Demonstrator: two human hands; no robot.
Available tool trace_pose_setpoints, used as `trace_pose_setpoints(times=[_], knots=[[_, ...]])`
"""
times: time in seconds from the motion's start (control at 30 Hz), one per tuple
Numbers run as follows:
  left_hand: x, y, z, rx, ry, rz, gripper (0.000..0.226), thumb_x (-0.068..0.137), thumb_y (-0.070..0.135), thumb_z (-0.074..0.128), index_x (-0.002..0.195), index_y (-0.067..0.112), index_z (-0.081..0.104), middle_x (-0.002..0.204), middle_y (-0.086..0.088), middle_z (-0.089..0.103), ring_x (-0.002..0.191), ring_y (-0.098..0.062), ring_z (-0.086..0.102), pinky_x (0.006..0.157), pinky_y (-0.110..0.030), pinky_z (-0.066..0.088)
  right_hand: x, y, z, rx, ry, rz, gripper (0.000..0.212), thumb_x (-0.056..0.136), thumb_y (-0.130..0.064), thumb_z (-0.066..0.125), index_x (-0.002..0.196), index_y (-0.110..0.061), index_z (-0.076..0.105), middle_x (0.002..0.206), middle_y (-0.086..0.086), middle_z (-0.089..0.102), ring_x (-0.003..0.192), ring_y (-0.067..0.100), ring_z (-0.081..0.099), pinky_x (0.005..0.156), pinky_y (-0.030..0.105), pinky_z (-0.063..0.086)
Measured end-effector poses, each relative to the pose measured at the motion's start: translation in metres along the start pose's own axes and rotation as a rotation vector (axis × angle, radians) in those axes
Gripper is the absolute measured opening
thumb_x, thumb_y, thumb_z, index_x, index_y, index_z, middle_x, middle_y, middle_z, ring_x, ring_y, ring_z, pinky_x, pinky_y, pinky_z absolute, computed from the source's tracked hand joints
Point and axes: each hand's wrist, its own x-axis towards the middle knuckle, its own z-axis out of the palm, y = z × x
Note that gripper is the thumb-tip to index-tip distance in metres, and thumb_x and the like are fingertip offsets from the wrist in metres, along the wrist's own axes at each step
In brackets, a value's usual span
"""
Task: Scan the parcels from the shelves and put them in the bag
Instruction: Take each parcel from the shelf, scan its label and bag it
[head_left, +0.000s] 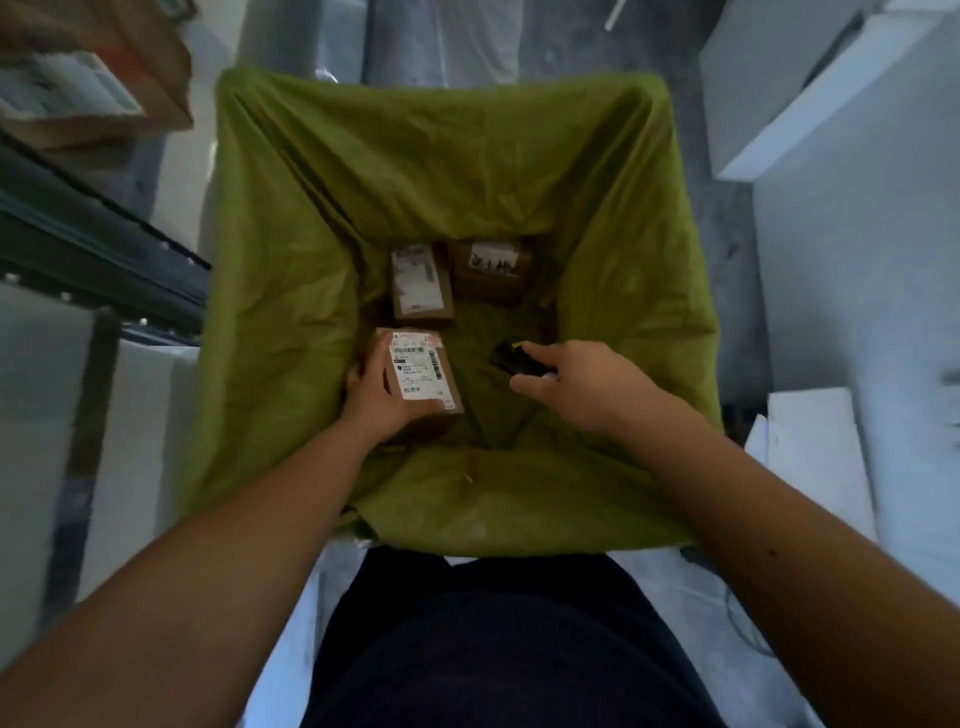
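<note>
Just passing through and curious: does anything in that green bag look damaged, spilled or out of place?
Nothing stands out. Two cardboard parcels lie label-up at the bottom of the green bag. The left hand holds a third labelled parcel over it; the right hand holds a small black scanner. No tears show.

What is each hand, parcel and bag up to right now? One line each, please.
Left hand: grips the labelled parcel.
Labelled parcel: held over the bag, label up.
Right hand: holds the black scanner.
Green bag: open.
Two parcels: lying at the bag's bottom.
</note>
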Motion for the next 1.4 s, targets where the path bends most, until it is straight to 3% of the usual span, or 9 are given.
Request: trace_pose_setpoints(times=[0.13, 0.37, 0.43, 0.57, 0.77, 0.9, 1.03, 1.17, 1.4], knots=[[0.030, -0.013, 0.004, 0.035, -0.146, -0.055, 0.137, 0.062, 0.043, 0.100, 0.163, 0.052, 0.009, 0.171, -0.013, 0.013, 0.156, -0.037, 0.018, 0.126, -0.050, 0.023, 0.011, -0.011, 0.024, 0.062, 0.009, 0.087, 0.065, 0.098, -0.060, 0.059, 0.156, -0.036, 0.041, 0.126, 0.001, 0.065, 0.076, 0.005, 0.059, 0.062, 0.029, 0.049], [0.052, -0.024, 0.013, 0.208, -0.465, 0.070, 0.138, 0.064, 0.032, 0.101, 0.164, 0.051, 0.007, 0.174, -0.008, 0.004, 0.160, -0.036, 0.006, 0.128, -0.057, 0.020, 0.031, -0.014, 0.046, 0.107, -0.008, 0.278, 0.063, 0.098, -0.061, 0.058, 0.155, -0.039, 0.042, 0.114, -0.001, 0.066, 0.072, 0.012, 0.064, 0.056, 0.031, 0.049], [0.060, -0.028, 0.019, 0.269, -0.593, 0.149, 0.135, 0.070, 0.024, 0.097, 0.164, 0.050, 0.004, 0.173, -0.005, 0.014, 0.159, -0.033, 0.012, 0.127, -0.056, 0.022, 0.035, -0.009, 0.053, 0.123, -0.017, 0.302, 0.064, 0.098, -0.061, 0.058, 0.155, -0.038, 0.042, 0.126, 0.003, 0.066, 0.077, 0.011, 0.063, 0.062, 0.033, 0.052], [0.077, -0.036, 0.032, 0.419, -0.804, 0.180, 0.106, 0.091, 0.020, 0.081, 0.168, 0.034, 0.009, 0.169, -0.006, 0.032, 0.153, -0.025, 0.035, 0.126, -0.035, 0.027, 0.043, 0.002, 0.064, 0.164, -0.039, 0.305, 0.066, 0.097, -0.061, 0.059, 0.156, -0.037, 0.043, 0.139, 0.004, 0.061, 0.097, 0.020, 0.063, 0.076, 0.038, 0.054], [0.089, -0.039, 0.058, 0.462, -0.868, 0.075, 0.103, 0.093, 0.007, 0.077, 0.168, 0.027, 0.009, 0.166, -0.010, 0.036, 0.149, -0.027, 0.041, 0.111, -0.022, 0.032, 0.046, 0.016, 0.081, 0.212, -0.025, 0.321, 0.067, 0.095, -0.061, 0.061, 0.154, -0.036, 0.045, 0.137, 0.004, 0.063, 0.107, 0.022, 0.065, 0.079, 0.037, 0.056], [0.090, -0.034, 0.079, 0.409, -0.818, 0.098, 0.098, 0.097, 0.007, 0.073, 0.168, 0.023, 0.008, 0.167, -0.014, 0.034, 0.149, -0.030, 0.041, 0.120, -0.033, 0.036, 0.051, 0.024, 0.087, 0.208, -0.024, 0.314, 0.067, 0.094, -0.063, 0.061, 0.153, -0.037, 0.046, 0.136, 0.003, 0.064, 0.109, 0.022, 0.064, 0.075, 0.035, 0.050], [0.091, -0.039, 0.081, 0.353, -0.711, 0.093, 0.086, 0.092, -0.004, 0.074, 0.164, 0.015, 0.030, 0.160, -0.014, 0.046, 0.142, -0.028, 0.049, 0.109, -0.021, 0.036, 0.053, 0.028, 0.089, 0.211, -0.038, 0.296, 0.068, 0.093, -0.063, 0.061, 0.153, -0.036, 0.046, 0.138, 0.003, 0.064, 0.114, 0.023, 0.064, 0.077, 0.035, 0.050], [0.092, -0.039, 0.072, 0.516, -0.743, 0.077, 0.068, 0.083, -0.008, 0.081, 0.145, 0.014, 0.062, 0.142, -0.010, 0.064, 0.129, -0.025, 0.060, 0.107, -0.028, 0.047, 0.053, 0.028, 0.088, 0.239, -0.035, 0.279, 0.068, 0.093, -0.063, 0.061, 0.154, -0.036, 0.045, 0.136, 0.002, 0.064, 0.110, 0.021, 0.064, 0.076, 0.036, 0.052], [0.099, -0.030, 0.085, 0.537, -0.844, 0.051, 0.061, 0.087, -0.010, 0.076, 0.143, 0.010, 0.063, 0.142, -0.009, 0.064, 0.122, -0.015, 0.058, 0.087, -0.015, 0.042, 0.055, 0.029, 0.087, 0.241, -0.048, 0.266, 0.069, 0.093, -0.064, 0.062, 0.154, -0.037, 0.045, 0.141, 0.003, 0.062, 0.118, 0.023, 0.063, 0.087, 0.038, 0.054]])
